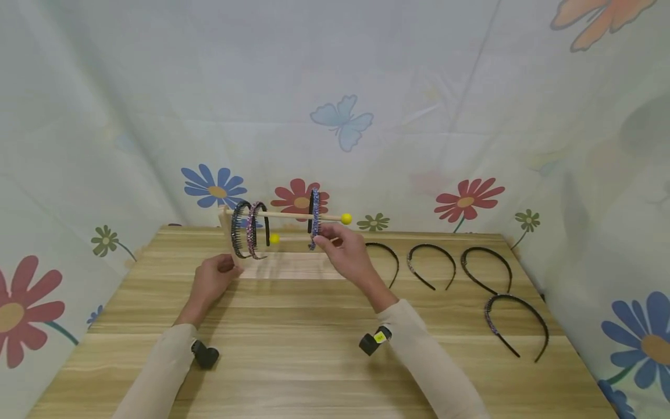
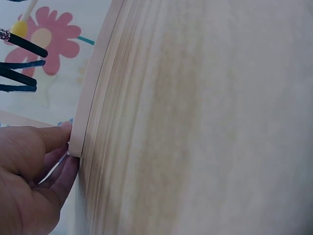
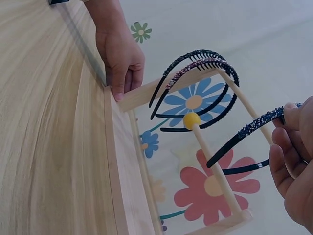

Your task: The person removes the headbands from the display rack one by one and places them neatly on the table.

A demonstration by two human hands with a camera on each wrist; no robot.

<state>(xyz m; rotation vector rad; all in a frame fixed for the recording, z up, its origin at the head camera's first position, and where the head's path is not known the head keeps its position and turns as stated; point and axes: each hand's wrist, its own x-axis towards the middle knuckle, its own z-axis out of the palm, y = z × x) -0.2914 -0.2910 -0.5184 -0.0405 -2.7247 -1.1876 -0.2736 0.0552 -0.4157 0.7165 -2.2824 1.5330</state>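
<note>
A blue glittery headband (image 1: pixel 316 209) is pinched between thumb and fingers of my right hand (image 1: pixel 348 253). It straddles the upper rod (image 1: pixel 290 215) of a wooden rack, a little inward from the rod's yellow ball end (image 1: pixel 346 219). Two toothed headbands, one dark (image 1: pixel 237 233) and one pink-speckled (image 1: pixel 251 235), hang near the rod's other end, by the upright. My left hand (image 1: pixel 213 278) grips the left end of the rack's base (image 1: pixel 293 267); in the left wrist view its thumb and fingers pinch the board's corner (image 2: pixel 77 142).
To the right on the wooden table (image 1: pixel 293 349) lie several more headbands: one partly behind my right hand (image 1: pixel 394 262), one with a silvery side (image 1: pixel 432 247), a black one (image 1: pixel 489 251) and a purple-speckled one (image 1: pixel 523 299). A flowered cloth (image 1: pixel 408 145) hangs behind.
</note>
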